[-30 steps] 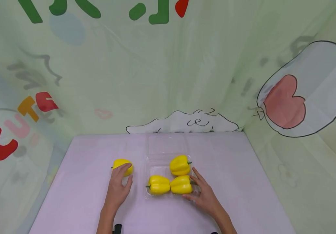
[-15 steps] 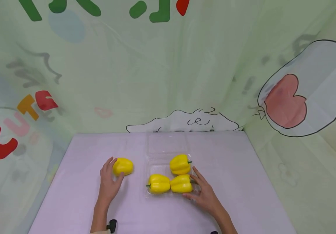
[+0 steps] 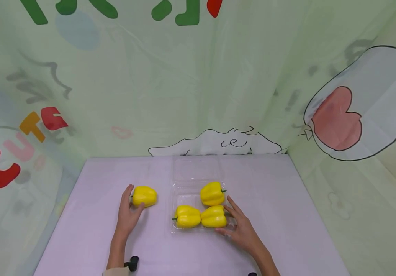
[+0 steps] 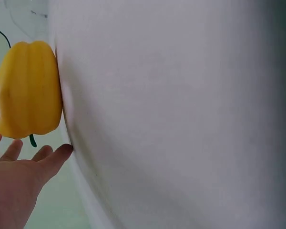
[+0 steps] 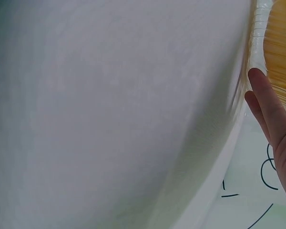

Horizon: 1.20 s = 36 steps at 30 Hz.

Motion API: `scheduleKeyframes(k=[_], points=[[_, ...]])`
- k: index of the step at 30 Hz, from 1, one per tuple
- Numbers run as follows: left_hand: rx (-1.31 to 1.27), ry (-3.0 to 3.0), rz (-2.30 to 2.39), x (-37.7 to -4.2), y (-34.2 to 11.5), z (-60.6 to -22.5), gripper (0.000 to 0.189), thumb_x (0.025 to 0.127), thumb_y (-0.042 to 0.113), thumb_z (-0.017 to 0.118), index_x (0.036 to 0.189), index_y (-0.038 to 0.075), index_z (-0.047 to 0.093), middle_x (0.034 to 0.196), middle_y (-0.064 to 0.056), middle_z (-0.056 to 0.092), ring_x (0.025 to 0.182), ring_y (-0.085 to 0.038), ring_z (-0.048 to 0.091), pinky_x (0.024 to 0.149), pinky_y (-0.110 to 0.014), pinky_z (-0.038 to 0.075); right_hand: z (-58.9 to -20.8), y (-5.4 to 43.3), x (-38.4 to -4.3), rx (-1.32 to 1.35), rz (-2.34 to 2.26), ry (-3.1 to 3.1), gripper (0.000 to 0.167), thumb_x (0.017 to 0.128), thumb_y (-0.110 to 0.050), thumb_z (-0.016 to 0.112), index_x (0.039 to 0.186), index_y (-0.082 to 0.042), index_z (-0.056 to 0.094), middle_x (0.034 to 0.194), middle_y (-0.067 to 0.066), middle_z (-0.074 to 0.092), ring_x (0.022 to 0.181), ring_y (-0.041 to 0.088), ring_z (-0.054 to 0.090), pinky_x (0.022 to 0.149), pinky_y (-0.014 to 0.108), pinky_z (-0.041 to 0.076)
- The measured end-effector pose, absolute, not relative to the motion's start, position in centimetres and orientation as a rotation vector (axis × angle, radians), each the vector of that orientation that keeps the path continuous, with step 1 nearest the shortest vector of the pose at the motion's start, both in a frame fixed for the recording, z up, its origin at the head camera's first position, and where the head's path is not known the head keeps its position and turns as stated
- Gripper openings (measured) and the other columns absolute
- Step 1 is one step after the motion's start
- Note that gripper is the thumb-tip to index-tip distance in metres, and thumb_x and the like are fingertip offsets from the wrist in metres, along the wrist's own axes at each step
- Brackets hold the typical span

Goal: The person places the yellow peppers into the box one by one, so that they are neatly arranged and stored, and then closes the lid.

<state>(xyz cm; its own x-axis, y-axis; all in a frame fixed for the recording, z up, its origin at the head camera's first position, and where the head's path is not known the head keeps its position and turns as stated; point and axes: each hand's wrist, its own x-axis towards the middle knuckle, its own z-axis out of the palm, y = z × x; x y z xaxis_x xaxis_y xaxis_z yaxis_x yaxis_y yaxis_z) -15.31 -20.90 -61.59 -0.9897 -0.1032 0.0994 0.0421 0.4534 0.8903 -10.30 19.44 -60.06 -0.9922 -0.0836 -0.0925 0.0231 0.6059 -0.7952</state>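
A yellow bell pepper [image 3: 144,196] lies on its side on the table, left of the container, its green stem pointing left. My left hand [image 3: 129,214] is at its stem end, with the thumb near the front side and the fingers along the left. In the left wrist view the spread fingers [image 4: 55,160] are just beyond the pepper's [image 4: 28,90] stem. Farther right, an open clear plastic container [image 3: 185,199] holds three yellow peppers [image 3: 212,194]. My right hand [image 3: 241,230] rests spread at its right side; in the right wrist view, extended fingers [image 5: 271,105] lie against the ribbed wall [image 5: 259,38].
The container's clear lid [image 3: 197,170] lies folded back toward the far edge of the pale table [image 3: 270,191]. Printed curtains [image 3: 132,96] surround the table at the back and sides. A black wrist-camera piece [image 3: 133,263] shows beside the left forearm.
My left hand has moved from over the lone pepper to its left, stem side, and the fingers have come off its top. The pepper and my right hand stay in place.
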Motion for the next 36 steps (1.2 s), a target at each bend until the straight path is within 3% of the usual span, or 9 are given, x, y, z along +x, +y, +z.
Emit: scheduleKeyframes(k=[7,12,24,36], points=[[0.006,-2.617,-1.546,-15.58,-20.95,-61.79,0.072,0.095,-0.004,0.065,0.161,0.004,0.039,0.175,-0.018,0.026,0.162,-0.043,0.026,0.129,-0.064,0.030,-60.03,19.43,-10.33,-0.056,-1.337,2.710,0.091,0.076,-0.035,0.096,0.153,-0.008,0.056,0.178,-0.001,0.024,0.136,0.033,0.063,0.098,0.043,0.064],[0.007,-2.629,-1.529,-15.50,-20.94,-61.67,0.070,0.095,-0.005,0.065,0.160,0.003,0.040,0.174,-0.018,0.029,0.161,-0.042,0.030,0.128,-0.060,0.034,-60.02,19.48,-10.31,-0.057,-1.351,2.702,0.091,0.076,-0.035,0.096,0.153,-0.009,0.056,0.178,-0.001,0.025,0.136,0.033,0.063,0.098,0.043,0.064],[-0.002,-2.610,-1.521,-15.32,-20.87,-61.77,0.069,0.095,-0.005,0.067,0.159,0.001,0.041,0.172,-0.022,0.030,0.156,-0.048,0.034,0.120,-0.067,0.043,-60.12,19.57,-10.27,-0.058,-1.349,2.705,0.091,0.076,-0.036,0.096,0.153,-0.009,0.056,0.178,-0.001,0.025,0.136,0.033,0.063,0.098,0.043,0.065],[0.048,-2.636,-1.545,-15.32,-20.87,-61.61,0.070,0.097,-0.002,0.068,0.161,0.002,0.039,0.173,-0.021,0.028,0.155,-0.046,0.036,0.121,-0.063,0.044,-60.20,19.59,-10.24,-0.063,-1.357,2.699,0.092,0.076,-0.035,0.096,0.153,-0.009,0.055,0.178,-0.001,0.024,0.137,0.033,0.063,0.097,0.042,0.065]])
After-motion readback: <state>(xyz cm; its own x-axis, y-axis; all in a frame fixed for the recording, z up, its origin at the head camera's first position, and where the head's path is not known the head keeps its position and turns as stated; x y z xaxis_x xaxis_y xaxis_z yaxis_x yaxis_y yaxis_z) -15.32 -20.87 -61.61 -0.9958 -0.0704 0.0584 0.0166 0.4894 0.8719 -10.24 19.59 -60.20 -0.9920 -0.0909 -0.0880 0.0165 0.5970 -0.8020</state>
